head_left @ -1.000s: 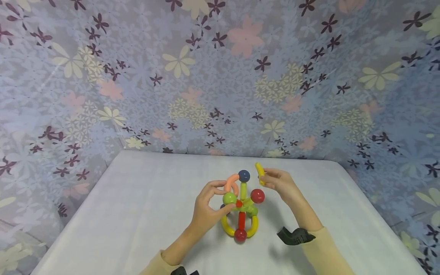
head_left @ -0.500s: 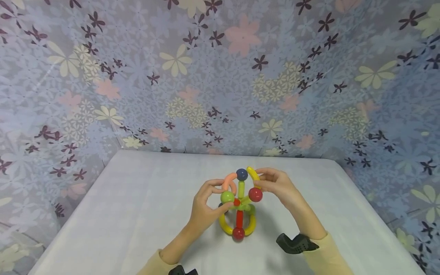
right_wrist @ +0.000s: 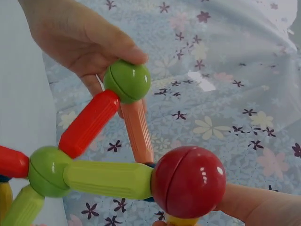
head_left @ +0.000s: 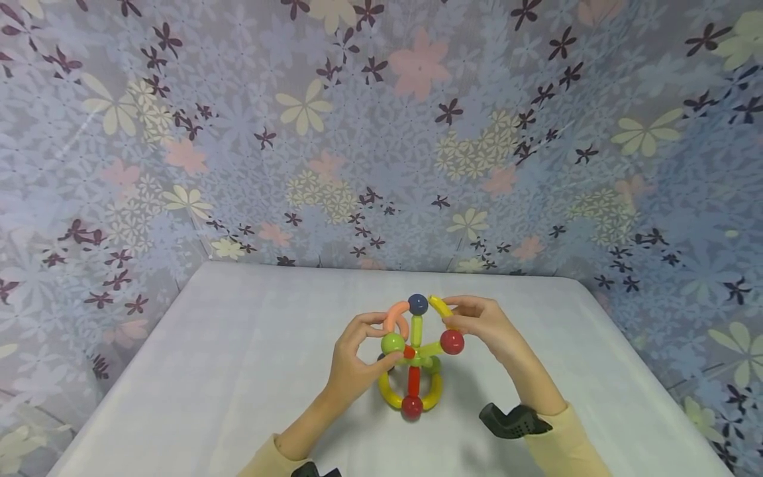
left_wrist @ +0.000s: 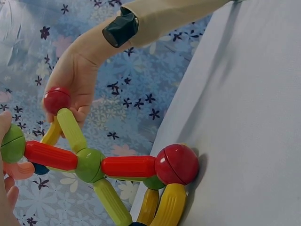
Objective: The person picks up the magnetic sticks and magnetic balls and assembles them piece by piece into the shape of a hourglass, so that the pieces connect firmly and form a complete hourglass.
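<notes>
A magnetic ball-and-stick structure stands upright in the head view, with a blue ball (head_left: pixel 418 305) on top. My left hand (head_left: pixel 352 358) grips its green ball (head_left: pixel 393 343), thumb in front and fingers behind near the curved orange sticks (head_left: pixel 396 311). At the right side, my right hand (head_left: pixel 487 326) pinches a curved yellow stick (head_left: pixel 440 306). The stick's lower end meets the red ball (right_wrist: pixel 189 181) in the right wrist view; its upper end sits just beside the blue ball. A green stick (right_wrist: pixel 108 179) joins that red ball to the green centre ball (left_wrist: pixel 89 165).
Below, a red stick (head_left: pixel 414 382) runs to a lower red ball (head_left: pixel 412 407) with curved yellow sticks (head_left: pixel 391 395) forming the base. The white table (head_left: pixel 262 331) reaches back to a flowered cloth (head_left: pixel 357 165). Each wrist wears a dark camera mount (head_left: pixel 515 423).
My right hand has moved left, bringing the yellow stick to the red ball. Over the last half second the red ball and its green stick shifted slightly right. My left hand keeps its grip.
</notes>
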Tool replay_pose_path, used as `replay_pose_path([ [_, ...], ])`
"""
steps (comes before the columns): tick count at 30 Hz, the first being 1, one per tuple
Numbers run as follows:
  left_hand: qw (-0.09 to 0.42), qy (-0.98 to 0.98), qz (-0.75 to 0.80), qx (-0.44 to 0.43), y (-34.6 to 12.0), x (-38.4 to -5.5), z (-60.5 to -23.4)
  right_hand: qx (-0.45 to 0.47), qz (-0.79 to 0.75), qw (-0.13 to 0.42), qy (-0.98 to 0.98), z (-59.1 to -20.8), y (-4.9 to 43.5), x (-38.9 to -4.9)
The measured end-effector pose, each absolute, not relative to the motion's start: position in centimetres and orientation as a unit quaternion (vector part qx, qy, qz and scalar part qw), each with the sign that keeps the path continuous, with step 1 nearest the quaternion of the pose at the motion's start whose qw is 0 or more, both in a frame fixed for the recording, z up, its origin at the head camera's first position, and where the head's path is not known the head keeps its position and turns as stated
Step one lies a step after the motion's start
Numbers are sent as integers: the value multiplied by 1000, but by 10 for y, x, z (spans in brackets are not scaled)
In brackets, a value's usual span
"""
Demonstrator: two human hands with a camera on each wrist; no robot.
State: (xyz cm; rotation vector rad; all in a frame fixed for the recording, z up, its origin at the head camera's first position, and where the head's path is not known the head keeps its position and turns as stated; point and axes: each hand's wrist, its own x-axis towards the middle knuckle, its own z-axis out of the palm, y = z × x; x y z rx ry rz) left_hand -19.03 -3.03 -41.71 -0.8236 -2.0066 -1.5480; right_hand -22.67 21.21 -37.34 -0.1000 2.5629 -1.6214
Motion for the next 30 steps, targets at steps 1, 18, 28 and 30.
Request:
replay_pose_path([
  [1,237,-731,-565,-301,-30,-190,-417,-33,-532,51,845,-373,213,-227],
  [18,267,-701,-572,-331,-30,-198,-435,-22,-530,12,847,-378,210,-230],
  [28,177,-718,-609,-286,-29,-212,-451,17,-554,10,832,-384,204,-236],
  [30,130,-721,-617,-289,-30,-213,-449,13,-559,11,829,-385,204,-237],
])
